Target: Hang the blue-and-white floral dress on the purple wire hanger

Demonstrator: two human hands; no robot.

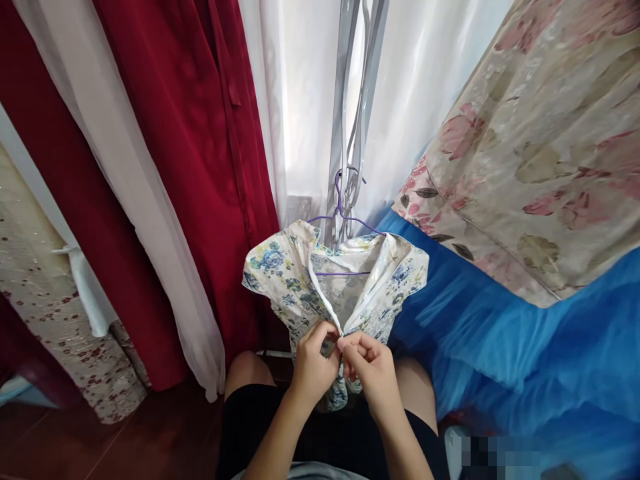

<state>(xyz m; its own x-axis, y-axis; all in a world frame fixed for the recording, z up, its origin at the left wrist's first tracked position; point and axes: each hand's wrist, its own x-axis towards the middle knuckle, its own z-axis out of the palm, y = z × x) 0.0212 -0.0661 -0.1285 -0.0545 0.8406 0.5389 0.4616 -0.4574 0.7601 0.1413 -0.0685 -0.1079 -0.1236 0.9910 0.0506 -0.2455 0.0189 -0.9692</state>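
A small white garment with a blue and green flower print [280, 270] hangs on a purple wire hanger [341, 217] in front of me, its front open at the top. My left hand [313, 363] pinches the left edge of the opening. My right hand [373, 370] pinches the right edge. The fingertips of both hands meet at the bottom of the open V, where the two edges come together. Both hands are closed on the fabric. My bare knees and black shorts [250, 417] show below the hands.
A dark red curtain [200, 133] and a white sheer curtain [145, 200] hang to the left. White sheers [300, 100] and a silvery strip [350, 100] hang behind the hanger. Blue tulle [525, 347] and a pink-flowered fabric [550, 147] fill the right. The floor is dark wood [150, 440].
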